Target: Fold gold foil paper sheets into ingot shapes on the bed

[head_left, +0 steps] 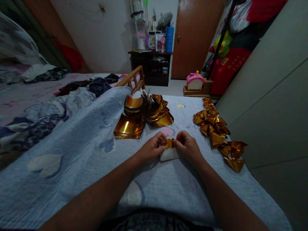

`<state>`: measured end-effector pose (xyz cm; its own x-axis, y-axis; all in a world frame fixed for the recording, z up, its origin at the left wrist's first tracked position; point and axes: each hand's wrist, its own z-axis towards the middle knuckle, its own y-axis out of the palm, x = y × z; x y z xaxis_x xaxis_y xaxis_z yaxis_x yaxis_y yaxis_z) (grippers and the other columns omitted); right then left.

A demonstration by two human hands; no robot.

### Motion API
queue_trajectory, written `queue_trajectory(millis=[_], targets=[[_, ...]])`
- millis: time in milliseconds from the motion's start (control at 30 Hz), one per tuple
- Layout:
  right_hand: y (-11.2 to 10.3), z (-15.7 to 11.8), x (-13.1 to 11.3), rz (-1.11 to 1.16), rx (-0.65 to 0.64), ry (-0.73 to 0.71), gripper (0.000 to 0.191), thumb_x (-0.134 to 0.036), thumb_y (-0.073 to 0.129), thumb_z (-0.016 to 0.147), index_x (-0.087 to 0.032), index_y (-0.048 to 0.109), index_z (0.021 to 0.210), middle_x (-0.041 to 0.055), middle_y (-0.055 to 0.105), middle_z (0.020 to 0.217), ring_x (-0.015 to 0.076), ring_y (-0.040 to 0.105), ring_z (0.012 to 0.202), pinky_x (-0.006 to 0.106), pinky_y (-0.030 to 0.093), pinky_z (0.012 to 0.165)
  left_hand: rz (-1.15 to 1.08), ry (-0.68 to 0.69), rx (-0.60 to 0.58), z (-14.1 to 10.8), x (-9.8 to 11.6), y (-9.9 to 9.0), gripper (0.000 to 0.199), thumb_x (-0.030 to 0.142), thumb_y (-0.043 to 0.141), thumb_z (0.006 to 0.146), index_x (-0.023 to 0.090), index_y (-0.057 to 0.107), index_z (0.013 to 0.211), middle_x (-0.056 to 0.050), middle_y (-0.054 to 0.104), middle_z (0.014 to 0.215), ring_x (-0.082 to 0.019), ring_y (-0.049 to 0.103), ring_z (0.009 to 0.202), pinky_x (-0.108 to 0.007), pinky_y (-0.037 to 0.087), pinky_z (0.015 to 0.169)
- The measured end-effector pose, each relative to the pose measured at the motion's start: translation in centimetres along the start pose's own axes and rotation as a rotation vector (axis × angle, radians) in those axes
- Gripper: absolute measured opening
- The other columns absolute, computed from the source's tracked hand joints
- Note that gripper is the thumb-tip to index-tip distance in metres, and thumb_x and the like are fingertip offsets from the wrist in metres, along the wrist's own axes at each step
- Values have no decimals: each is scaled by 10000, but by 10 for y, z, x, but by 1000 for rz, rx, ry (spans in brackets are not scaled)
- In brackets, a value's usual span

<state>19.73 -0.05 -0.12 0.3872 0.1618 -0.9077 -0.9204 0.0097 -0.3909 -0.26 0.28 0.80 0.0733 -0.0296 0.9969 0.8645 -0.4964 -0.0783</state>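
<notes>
Between my two hands, just above the quilt, is a gold foil sheet (169, 156) whose pale underside faces me. Its far edge is rolled or folded over, showing a shiny gold strip. My left hand (154, 147) pinches the left end of that strip between thumb and fingers. At the opposite end, my right hand (189, 148) pinches it the same way. Beyond my hands lie fanned stacks of gold foil sheets (130, 125), curling upward. Folded gold foil pieces (211, 122) lie in a row along the quilt's right side.
A blue heart-patterned quilt (96, 179) covers the bed under my hands. A grey panel (271, 106) borders the right side. A wooden rail (139, 77) stands behind the stacks. Rumpled clothes (98, 86) lie at left. A pink toy (195, 81) sits past the far edge.
</notes>
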Motion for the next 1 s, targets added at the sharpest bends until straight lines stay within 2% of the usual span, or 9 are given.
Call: queue_trajectory(millis=[133,200,267,333,500,633,767,867,1000], targets=[[0,1,0,-89,21,-112,91,-215,610,792,-227,545,731,2,559,721,180,519,694,309,409,653,88,23,41,1,1,2,93,242,611,835,161,606,790,-2,563,750,-125,509,709,-234,402,641],[-1,0,-2,-152,59,-218,58,-170,594,792,-224,576,781,40,588,843,215,554,827,346,445,755,126,17,92,2,0,2,102,222,597,832,152,668,813,-19,614,776,-140,541,733,-253,424,670],[-2,-2,-4,-218,90,-312,112,-124,572,787,-221,595,836,72,586,953,250,548,960,399,444,868,127,3,149,4,0,2,132,213,604,819,148,710,864,-29,656,803,-150,573,744,-264,444,681],[-2,-5,-6,-269,63,-371,182,-86,557,770,-222,596,885,86,575,1017,271,525,1035,438,425,935,113,-13,182,4,1,2,165,223,622,808,145,737,898,-39,683,811,-160,595,744,-268,459,670],[6,-14,-8,-386,-192,-401,315,-102,613,704,-228,564,988,88,568,1084,286,502,1052,442,432,915,73,-43,186,5,4,3,226,250,616,809,136,776,919,-56,715,805,-147,583,668,-264,462,617],[12,-15,-8,-470,-208,-403,284,-143,645,750,-223,560,1008,95,572,1083,286,498,1036,437,423,890,-5,-93,187,6,6,4,264,219,594,791,115,779,947,-48,704,778,-116,551,592,-246,441,585],[12,-13,-8,-452,-219,-443,148,-140,646,819,-219,606,938,88,587,1046,262,512,1013,404,421,874,-16,-106,136,6,6,4,265,212,591,786,110,771,952,-46,693,754,-120,559,597,-245,441,589],[10,-11,-5,-405,-237,-469,94,-121,640,836,-211,631,861,76,604,989,241,528,972,381,425,852,93,-37,111,4,4,3,214,214,605,791,130,754,920,-58,719,833,-162,620,729,-271,477,684],[7,-10,-2,-351,-306,-466,139,-78,626,835,-210,669,842,57,650,916,222,558,902,363,439,821,393,68,88,1,2,2,172,178,582,825,167,733,906,-43,708,885,-185,626,823,-300,477,785]])
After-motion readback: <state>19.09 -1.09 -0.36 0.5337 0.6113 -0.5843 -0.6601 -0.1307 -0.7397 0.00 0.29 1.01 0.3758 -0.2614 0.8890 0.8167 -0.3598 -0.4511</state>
